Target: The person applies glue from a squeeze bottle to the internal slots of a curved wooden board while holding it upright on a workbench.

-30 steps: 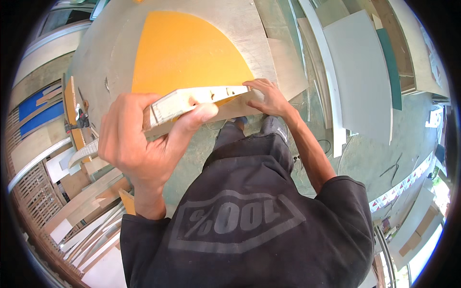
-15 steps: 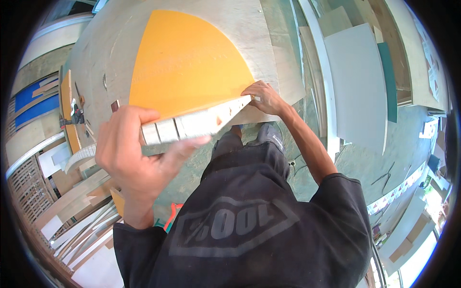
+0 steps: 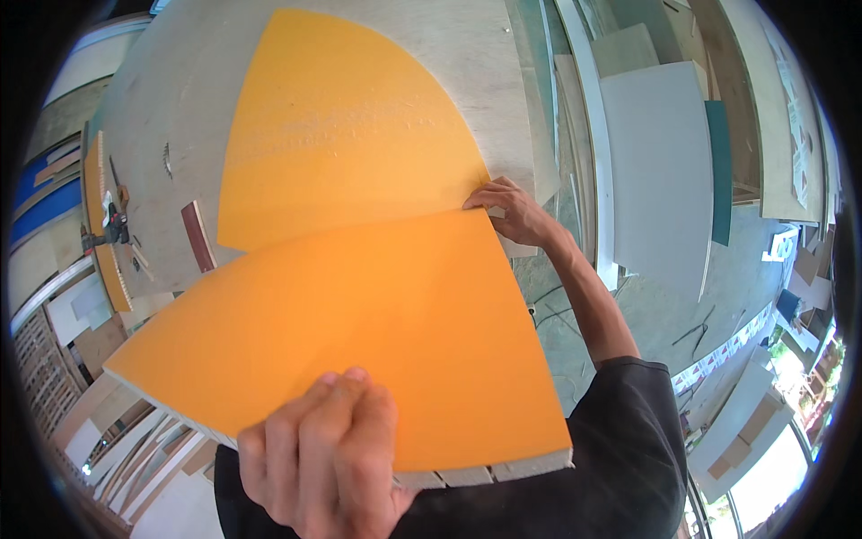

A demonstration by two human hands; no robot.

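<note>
An orange-faced panel with a pale, grooved edge is tilted up in front of me, its orange side showing. My left hand grips its near edge, fingers bent over the face and the thumb low at the edge. Beyond it a second orange sheet with a curved right side lies flat on the worktable. Where the two meet at the right, my right hand has its fingers closed on the near panel's far corner. The underside of the tilted panel is hidden.
On the table at left lies a reddish-brown strip, with a drill-like tool farther left. A large pale board stands at the right. Long offcuts are stacked at lower left; dark cables lie on the floor.
The tilted panel has swung toward me, from nearly edge-on to showing its broad orange face. My left hand has come nearer and lower with it; the right stays by the far corner.
</note>
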